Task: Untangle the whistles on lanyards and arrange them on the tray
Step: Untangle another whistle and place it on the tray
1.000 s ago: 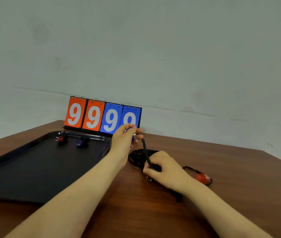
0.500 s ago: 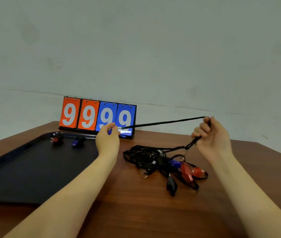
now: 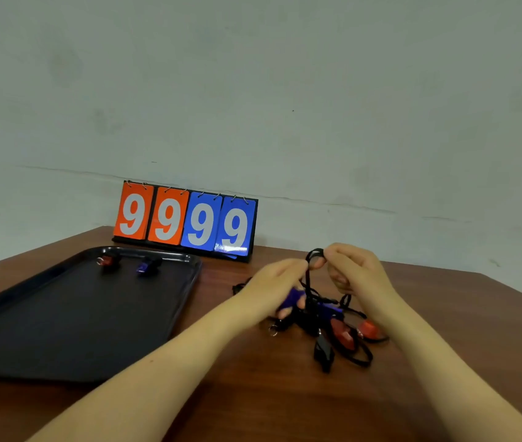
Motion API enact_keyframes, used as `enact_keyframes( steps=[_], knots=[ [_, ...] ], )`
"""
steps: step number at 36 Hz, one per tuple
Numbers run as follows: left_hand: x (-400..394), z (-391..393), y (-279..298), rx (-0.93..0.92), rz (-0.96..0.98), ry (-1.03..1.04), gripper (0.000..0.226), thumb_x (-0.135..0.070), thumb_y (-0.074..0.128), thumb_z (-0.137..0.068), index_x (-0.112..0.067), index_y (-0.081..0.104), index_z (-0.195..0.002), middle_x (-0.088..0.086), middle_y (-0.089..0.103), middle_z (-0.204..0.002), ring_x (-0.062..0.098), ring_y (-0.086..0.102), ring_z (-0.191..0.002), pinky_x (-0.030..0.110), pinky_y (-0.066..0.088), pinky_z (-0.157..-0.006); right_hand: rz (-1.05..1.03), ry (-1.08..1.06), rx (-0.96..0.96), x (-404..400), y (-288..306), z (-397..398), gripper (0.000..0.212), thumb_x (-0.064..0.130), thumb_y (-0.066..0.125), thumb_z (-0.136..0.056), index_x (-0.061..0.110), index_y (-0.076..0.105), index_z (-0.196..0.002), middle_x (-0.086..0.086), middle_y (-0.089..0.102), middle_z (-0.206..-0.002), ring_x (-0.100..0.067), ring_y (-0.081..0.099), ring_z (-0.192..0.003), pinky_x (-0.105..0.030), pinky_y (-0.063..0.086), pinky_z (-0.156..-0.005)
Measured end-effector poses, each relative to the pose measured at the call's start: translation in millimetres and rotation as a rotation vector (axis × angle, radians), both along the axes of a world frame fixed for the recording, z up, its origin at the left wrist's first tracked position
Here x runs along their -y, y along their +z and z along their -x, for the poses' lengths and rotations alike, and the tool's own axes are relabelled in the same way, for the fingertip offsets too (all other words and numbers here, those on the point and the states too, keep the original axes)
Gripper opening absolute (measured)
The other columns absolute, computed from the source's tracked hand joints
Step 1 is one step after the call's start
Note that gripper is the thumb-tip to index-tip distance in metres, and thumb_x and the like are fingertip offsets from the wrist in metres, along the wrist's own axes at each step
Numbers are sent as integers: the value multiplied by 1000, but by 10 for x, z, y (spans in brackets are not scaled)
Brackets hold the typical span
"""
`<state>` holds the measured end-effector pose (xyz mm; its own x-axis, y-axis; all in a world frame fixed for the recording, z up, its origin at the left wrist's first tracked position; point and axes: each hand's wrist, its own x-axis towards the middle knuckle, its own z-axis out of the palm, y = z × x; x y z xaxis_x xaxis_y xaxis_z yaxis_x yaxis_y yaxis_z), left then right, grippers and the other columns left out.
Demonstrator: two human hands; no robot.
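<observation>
A tangle of whistles on black lanyards point(image 3: 336, 320) lies on the wooden table, right of the black tray point(image 3: 30, 333). It holds red whistles point(image 3: 344, 336), a black whistle point(image 3: 324, 352) and a blue one. My left hand point(image 3: 277, 287) holds a blue whistle point(image 3: 293, 296) and pinches a black cord. My right hand point(image 3: 353, 274) pinches a small loop of that same cord point(image 3: 314, 255) just above the tangle. Both hands nearly touch. At the tray's far end lie a red whistle point(image 3: 106, 260) and a blue whistle point(image 3: 145, 266).
A flip scoreboard point(image 3: 186, 218) reading 9999 stands at the table's back edge, behind the tray. A pale wall rises behind it. The table's right corner edge runs diagonally past my right hand.
My hands, spread wide with a cord stretched between them half a second ago, have come together over the tangle. The cord is now folded into a small loop.
</observation>
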<state>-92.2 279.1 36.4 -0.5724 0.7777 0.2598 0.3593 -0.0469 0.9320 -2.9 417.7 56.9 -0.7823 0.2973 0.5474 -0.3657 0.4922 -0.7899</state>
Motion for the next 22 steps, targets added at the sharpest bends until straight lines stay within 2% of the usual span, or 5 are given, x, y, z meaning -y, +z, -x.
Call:
enact_keyframes(
  steps=[6,9,12,16,22],
  knots=[
    [-15,2,-52,120,-91,-80,28,-29,41,-101,-16,56,-82,-1,53,-65,10,38,-43,18,24,-39,22,-61,22,-36,-18,14,38,19,50,-97,14,59,-61,7,35,-46,-9,26,-44,-20,22,-45],
    [47,107,45,295,-283,54,18,-18,45,-96,-13,52,-81,0,53,-66,11,39,-44,20,23,-40,54,-58,75,-94,-30,25,38,24,53,-96,12,54,-60,4,34,-48,-12,27,-46,-24,22,-47],
    [141,232,114,416,-414,225,12,-17,47,-93,-12,52,-84,1,52,-68,10,41,-46,17,29,-39,-26,-31,177,-128,-63,36,36,29,55,-94,14,56,-61,1,42,-50,-14,38,-49,-23,35,-52],
    [224,389,110,415,-513,474,17,-16,43,-93,-13,52,-79,1,52,-67,9,39,-46,17,29,-37,-155,-47,318,-145,-127,39,30,28,55,-95,15,62,-69,1,63,-65,-10,58,-64,-22,46,-74],
    [245,555,19,284,-454,676,26,-22,42,-100,-17,59,-80,0,55,-72,12,43,-57,24,34,-52,-201,-101,364,-111,-169,63,18,22,59,-94,15,74,-87,17,66,-64,8,57,-58,-6,41,-57]
  ],
)
